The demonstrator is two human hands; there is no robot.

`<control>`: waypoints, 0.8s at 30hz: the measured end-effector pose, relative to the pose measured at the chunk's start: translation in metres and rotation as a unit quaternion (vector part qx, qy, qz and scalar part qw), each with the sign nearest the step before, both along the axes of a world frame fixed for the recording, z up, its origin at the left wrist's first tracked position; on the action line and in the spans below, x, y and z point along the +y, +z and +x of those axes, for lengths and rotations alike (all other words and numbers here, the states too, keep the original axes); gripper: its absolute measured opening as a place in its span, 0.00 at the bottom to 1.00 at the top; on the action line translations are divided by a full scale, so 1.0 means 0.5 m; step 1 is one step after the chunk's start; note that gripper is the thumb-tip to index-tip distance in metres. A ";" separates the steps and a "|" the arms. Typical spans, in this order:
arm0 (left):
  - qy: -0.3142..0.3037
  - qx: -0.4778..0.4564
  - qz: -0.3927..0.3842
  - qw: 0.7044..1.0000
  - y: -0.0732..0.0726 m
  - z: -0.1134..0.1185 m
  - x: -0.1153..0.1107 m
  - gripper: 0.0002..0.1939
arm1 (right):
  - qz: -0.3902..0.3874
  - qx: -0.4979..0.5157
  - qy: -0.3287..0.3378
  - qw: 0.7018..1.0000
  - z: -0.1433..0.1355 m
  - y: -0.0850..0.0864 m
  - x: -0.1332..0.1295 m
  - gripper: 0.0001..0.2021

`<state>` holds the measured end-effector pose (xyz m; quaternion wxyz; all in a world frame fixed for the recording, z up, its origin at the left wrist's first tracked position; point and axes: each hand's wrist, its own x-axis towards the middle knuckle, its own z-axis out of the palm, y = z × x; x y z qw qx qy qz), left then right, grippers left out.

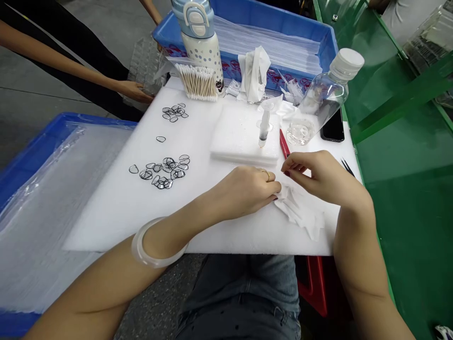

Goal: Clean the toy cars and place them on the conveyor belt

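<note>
My left hand (247, 192) is closed, its fingertips pinched together at the edge of a crumpled white tissue (300, 215). Whatever is between those fingers is hidden. Just to the right, my right hand (318, 177) is bent at the wrist, thumb and fingers pressed together; anything in them is too small to make out. Beyond both hands, a syringe (264, 128) stands on a white foam block (237, 132), beside a red-handled tool (284, 143). Thin black-edged rings (166, 171) lie in a loose cluster to the left, with a smaller group of rings (175, 112) behind.
Cotton swabs (197, 83), a dotted bottle (203, 49), a clear bottle (320, 104) and a phone (333, 126) line the back. A blue crate (276, 14) stands behind. Black tweezers (347, 167) lie at the right edge. Another person's hand (133, 90) is at the left.
</note>
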<state>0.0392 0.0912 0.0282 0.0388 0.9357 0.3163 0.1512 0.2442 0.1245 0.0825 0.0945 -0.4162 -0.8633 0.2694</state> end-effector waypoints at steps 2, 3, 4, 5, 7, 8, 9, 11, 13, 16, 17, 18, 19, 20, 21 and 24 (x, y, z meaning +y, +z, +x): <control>0.000 0.003 -0.006 1.000 0.000 0.001 -0.001 0.10 | 0.011 0.044 -0.002 0.999 0.001 0.007 -0.001 0.06; 0.000 0.005 -0.007 1.000 0.001 0.001 -0.001 0.10 | 0.010 0.061 0.001 0.998 0.001 0.010 -0.002 0.06; -0.001 0.007 -0.005 1.000 0.001 0.002 -0.002 0.10 | 0.004 0.075 0.009 0.997 0.000 0.013 -0.004 0.07; -0.002 0.009 0.004 1.000 0.001 0.003 -0.003 0.11 | -0.004 0.088 0.021 0.996 -0.001 0.016 -0.006 0.06; 0.002 0.007 0.044 0.999 0.001 0.006 -0.006 0.11 | -0.018 0.113 0.047 0.992 -0.003 0.022 -0.010 0.04; 0.004 0.003 0.072 0.997 0.001 0.009 -0.009 0.11 | -0.021 0.124 0.058 0.990 -0.005 0.024 -0.012 0.03; 0.005 -0.004 0.101 0.995 0.002 0.011 -0.011 0.12 | -0.018 0.134 0.062 0.989 -0.006 0.026 -0.014 0.02; 0.000 -0.015 0.144 0.989 0.004 0.017 -0.017 0.12 | -0.005 0.146 0.056 0.988 -0.007 0.027 -0.016 0.05; -0.008 -0.015 0.163 0.987 0.007 0.023 -0.024 0.12 | 0.002 0.147 0.050 0.988 -0.008 0.027 -0.017 0.07; -0.016 -0.007 0.164 0.986 0.009 0.027 -0.030 0.12 | -0.007 0.147 0.074 0.986 -0.009 0.027 -0.017 0.10; -0.020 -0.005 0.160 0.987 0.008 0.028 -0.031 0.12 | -0.016 0.149 0.087 0.985 -0.010 0.027 -0.017 0.10; -0.025 -0.007 0.155 0.988 0.005 0.028 -0.031 0.12 | -0.028 0.153 0.100 0.983 -0.011 0.026 -0.016 0.11; -0.032 -0.009 0.149 0.988 0.002 0.028 -0.032 0.12 | -0.043 0.157 0.111 0.980 -0.012 0.026 -0.016 0.11; -0.039 -0.013 0.145 0.989 -0.001 0.027 -0.032 0.13 | -0.063 0.160 0.120 0.978 -0.014 0.025 -0.017 0.11; -0.047 -0.018 0.141 0.989 -0.004 0.027 -0.033 0.14 | -0.083 0.161 0.129 0.975 -0.016 0.025 -0.017 0.11; -0.050 -0.051 0.107 0.992 -0.010 0.031 -0.037 0.15 | -0.131 0.161 0.147 0.967 -0.024 0.023 -0.021 0.08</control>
